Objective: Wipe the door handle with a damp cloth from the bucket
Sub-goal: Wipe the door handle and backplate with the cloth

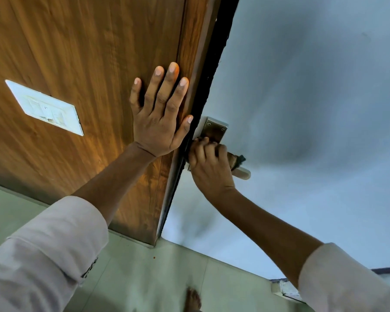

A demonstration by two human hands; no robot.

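At the door edge, your left hand (161, 113) lies flat and open on the wooden panel (88, 52), fingers spread, grasping nothing; judge it to be a brace. Your right hand (208, 164) is clenched around the door handle (242, 172) on the pale door face (302, 86), just below the metal backplate (214, 129). A dark cloth (238, 162) shows at the outer side of the fist, wrapped on the lever, so the hand grips cloth and lever together. Only the rounded lever tip is exposed beyond the cloth.

Progress: the cloth is already at the handle, so fetching it appears done and wiping is under way. How much of the lever has been covered cannot be told; the tip and backplate look untouched by the cloth at present. The bucket is not in view.

Clearance: the dark door edge (203, 86) runs between your two hands, with the left thumb touching it. Right of the lever the door face is bare, giving free room to slide outward. A bare foot (193, 299) stands on the floor (144, 278) below the handle. A switch plate (45, 108) sits well apart from the left hand
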